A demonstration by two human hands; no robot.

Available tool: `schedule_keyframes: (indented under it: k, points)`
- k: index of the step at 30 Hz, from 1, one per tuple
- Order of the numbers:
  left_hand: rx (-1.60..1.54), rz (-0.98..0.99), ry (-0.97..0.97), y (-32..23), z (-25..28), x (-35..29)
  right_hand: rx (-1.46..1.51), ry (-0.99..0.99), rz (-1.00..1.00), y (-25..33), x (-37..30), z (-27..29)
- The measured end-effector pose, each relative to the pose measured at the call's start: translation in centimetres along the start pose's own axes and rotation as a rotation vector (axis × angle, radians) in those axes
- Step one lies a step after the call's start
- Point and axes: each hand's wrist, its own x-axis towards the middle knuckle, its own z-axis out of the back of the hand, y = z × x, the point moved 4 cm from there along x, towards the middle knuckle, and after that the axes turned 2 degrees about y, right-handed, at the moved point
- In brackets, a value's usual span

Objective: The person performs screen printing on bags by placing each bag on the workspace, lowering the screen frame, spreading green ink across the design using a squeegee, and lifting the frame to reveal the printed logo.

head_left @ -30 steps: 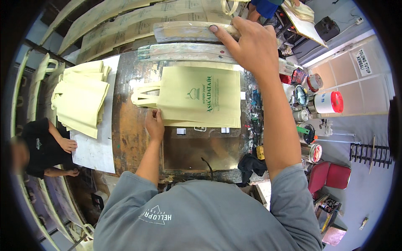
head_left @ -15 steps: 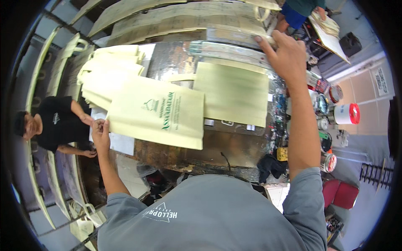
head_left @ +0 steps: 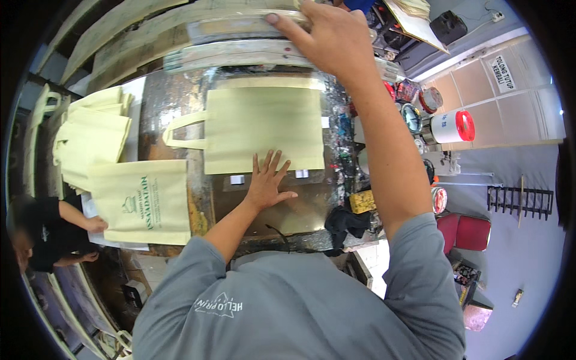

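A blank pale-yellow cloth bag (head_left: 264,129) lies flat on the work table, its handle loop pointing left. My left hand (head_left: 264,187) rests at the bag's near edge, palm down and fingers spread, holding nothing. Up at the far side, my right hand (head_left: 339,41) is closed around the edge of a raised screen-printing frame (head_left: 231,27), whose border looks covered in clear tape. Off to the left, a bag with a green print (head_left: 138,203) lies beside a pile of pale-yellow bags (head_left: 96,132). A co-worker's hand (head_left: 96,224) touches the printed bag's left edge.
Paint tubs, one a white tub with a red lid (head_left: 453,126), line the table's right side. A black cloth (head_left: 347,223) and yellow sponge (head_left: 362,202) lie at the near right corner. Racks of bags (head_left: 135,36) stand behind and left. A red chair (head_left: 471,233) is at right.
My left hand has let go of the printed bag, now lying at the left by the co-worker, and has come to the blank bag's near edge. My right hand still grips the frame.
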Motion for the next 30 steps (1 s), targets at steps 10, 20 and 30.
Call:
schedule_keyframes:
  k: [10, 20, 30]
  points:
    - [0.026, 0.012, -0.052, -1.1, -0.7, 0.6, 0.031, 0.002, -0.040, 0.2, -1.0, 0.0]
    - [-2.128, 0.442, -0.578, 2.8, 19.1, -5.9, -0.072, 0.379, 0.053, 1.9, -15.2, -6.1]
    - [-2.061, 0.890, -0.325, 5.8, 6.8, -11.1, -0.066, 0.642, -0.055, 3.4, -25.6, -12.5]
